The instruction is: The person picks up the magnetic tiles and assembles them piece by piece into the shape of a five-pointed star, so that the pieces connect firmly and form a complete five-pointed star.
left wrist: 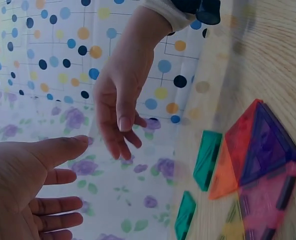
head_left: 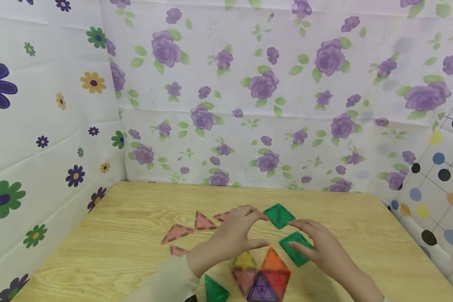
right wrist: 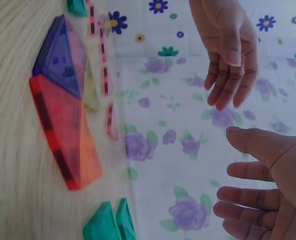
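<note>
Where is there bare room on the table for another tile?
Bare: left side of the table, between flowered cloth and pink triangles; right side, between the right hand and dotted cloth. Crowded: front middle, where the multicoloured cluster sits between green tiles, the left hand nearby.

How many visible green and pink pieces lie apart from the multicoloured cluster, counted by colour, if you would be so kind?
Green pieces: 3
Pink pieces: 4
Total visible: 7
</note>
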